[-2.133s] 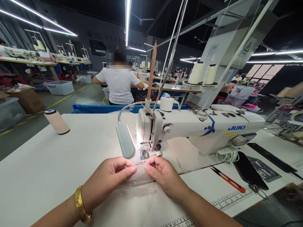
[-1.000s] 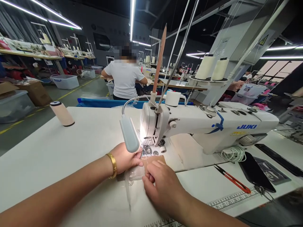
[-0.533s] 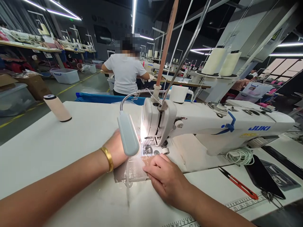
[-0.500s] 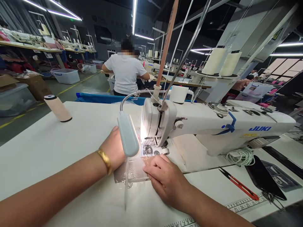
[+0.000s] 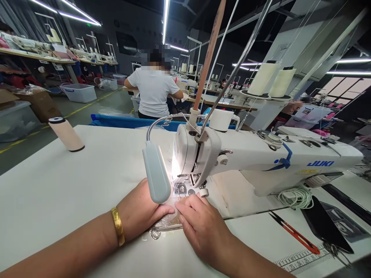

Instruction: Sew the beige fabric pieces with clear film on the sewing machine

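A white sewing machine (image 5: 243,148) stands on the table, its needle area lit. In front of the needle plate lies a piece of brownish, shiny sheer fabric (image 5: 171,222). My right hand (image 5: 203,224) pinches the fabric's right side with curled fingers. On the left side, my left hand (image 5: 142,208) rests at the fabric, thumb pointing right; its fingers are largely hidden behind the grey lamp head (image 5: 157,173). The two hands are close together, just below the presser foot area.
A thread cone (image 5: 66,135) stands at the table's far left. Red-handled snips (image 5: 295,233), a black phone-like object (image 5: 327,224) and coiled cord (image 5: 295,197) lie at the right. A person (image 5: 155,87) sits ahead, facing away.
My left hand has moved down and toward me, and its thumb now shows beside my right hand. The fabric's left part is now more covered. The view has shifted slightly.
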Available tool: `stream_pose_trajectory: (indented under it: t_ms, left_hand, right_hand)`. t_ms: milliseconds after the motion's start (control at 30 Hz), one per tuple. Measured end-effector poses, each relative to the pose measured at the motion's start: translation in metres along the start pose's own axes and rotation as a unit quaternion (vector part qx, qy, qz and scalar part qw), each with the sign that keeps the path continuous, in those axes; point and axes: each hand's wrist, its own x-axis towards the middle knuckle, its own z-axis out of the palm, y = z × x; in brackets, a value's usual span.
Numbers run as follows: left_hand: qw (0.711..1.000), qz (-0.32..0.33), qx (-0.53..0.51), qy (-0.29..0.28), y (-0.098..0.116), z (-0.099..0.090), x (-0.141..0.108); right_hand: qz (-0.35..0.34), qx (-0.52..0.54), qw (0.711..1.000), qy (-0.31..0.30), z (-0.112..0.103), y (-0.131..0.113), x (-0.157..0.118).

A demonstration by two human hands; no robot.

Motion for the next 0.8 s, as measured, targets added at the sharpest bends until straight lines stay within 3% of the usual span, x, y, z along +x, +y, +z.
stream_pose_trajectory:
  t_ms: [267,433,800]
  left_hand:
    - [0.999,0.041,-0.014,0.019,-0.0013,0.0010,-0.0010]
    - [0.999,0.031,-0.023,-0.005,-0.0020,0.0010,-0.0021]
    - [0.998,0.053,0.030,-0.001,0.0022,-0.0002,-0.0027]
  right_hand:
    - [-0.009,0.000,1.000,0.028,0.0021,-0.0003,-0.0017]
    - [-0.021,-0.007,0.999,0.041,0.0046,-0.0002,-0.0020]
    - [-0.034,-0.013,0.998,0.054,0.0044,-0.0010,-0.0037]
